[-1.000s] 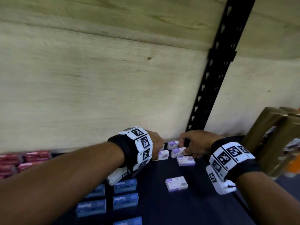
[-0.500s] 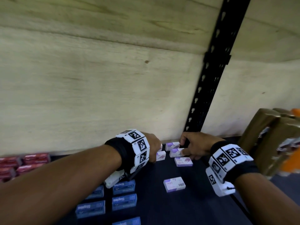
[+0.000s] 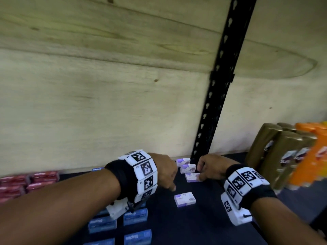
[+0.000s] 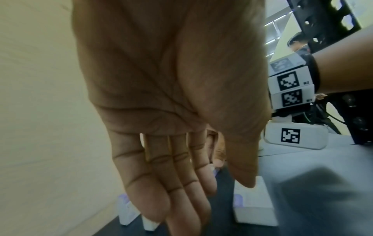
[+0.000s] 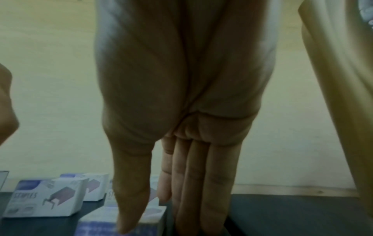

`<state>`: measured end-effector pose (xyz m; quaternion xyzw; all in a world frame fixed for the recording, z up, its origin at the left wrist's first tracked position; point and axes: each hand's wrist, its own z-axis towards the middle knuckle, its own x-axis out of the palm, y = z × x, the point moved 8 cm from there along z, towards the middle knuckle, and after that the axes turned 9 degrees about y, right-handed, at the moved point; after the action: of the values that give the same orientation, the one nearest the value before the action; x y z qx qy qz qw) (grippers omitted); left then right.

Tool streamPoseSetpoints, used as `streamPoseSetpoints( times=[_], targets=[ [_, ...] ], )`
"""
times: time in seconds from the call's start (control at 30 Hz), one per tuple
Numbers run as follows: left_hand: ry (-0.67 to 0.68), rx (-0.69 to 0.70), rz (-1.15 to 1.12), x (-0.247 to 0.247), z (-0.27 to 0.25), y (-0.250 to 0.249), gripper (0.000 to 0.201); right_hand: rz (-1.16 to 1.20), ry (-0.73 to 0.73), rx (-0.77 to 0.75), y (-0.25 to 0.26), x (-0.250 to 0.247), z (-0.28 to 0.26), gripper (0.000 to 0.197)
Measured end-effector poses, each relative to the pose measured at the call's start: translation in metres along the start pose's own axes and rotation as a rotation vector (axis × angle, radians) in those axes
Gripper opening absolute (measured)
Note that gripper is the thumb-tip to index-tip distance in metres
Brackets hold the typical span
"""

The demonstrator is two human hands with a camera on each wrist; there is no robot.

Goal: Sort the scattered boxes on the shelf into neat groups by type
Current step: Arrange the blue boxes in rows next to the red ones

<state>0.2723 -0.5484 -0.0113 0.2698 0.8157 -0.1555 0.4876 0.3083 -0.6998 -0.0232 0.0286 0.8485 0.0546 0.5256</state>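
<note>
with right hand (image 3: 210,167) pinching near staples box (image 3: 192,177), slide flush into purple row; left hand (image 3: 166,171) relaxed, empty.

White-and-purple box (image 5: 45,199): we read "STAPLES" on its front, beside a drawing of a staple strip.
Blue boxes (image 3: 135,213): we read "Staples", seen upside down.
Wrist bands (image 3: 146,169): we see square black-and-white code markers, small digits illegible.
</note>
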Motion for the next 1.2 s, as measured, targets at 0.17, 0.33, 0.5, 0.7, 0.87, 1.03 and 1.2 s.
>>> streamPoseSetpoints(
  times=[0.17,0.33,0.5,0.7,0.87,1.03,1.2],
  targets=[
    [0.049,0.069,0.011,0.017,0.014,-0.024,0.055,0.015,-0.009,-0.023,-0.001,0.005,0.001,0.033],
    [0.051,0.073,0.057,0.017,0.018,-0.032,0.052,-0.032,-0.023,-0.035,0.000,0.004,0.001,0.025],
    [0.051,0.059,0.100,0.016,0.016,-0.028,0.048,-0.033,-0.034,-0.065,-0.003,0.003,0.004,0.029],
    [0.059,0.105,0.075,0.012,0.017,-0.012,0.034,-0.099,-0.018,-0.056,-0.003,0.005,0.008,0.033],
    [-0.064,0.039,0.126,0.009,0.013,-0.001,0.018,-0.089,0.001,-0.064,-0.001,0.006,0.006,0.028],
    [0.000,0.021,0.122,0.013,0.014,0.012,0.034,-0.086,0.000,-0.115,0.005,0.004,0.002,0.020],
    [-0.007,-0.023,0.140,0.010,0.013,0.015,0.033,-0.055,-0.025,-0.142,0.009,0.002,-0.002,0.020]
  ],
)
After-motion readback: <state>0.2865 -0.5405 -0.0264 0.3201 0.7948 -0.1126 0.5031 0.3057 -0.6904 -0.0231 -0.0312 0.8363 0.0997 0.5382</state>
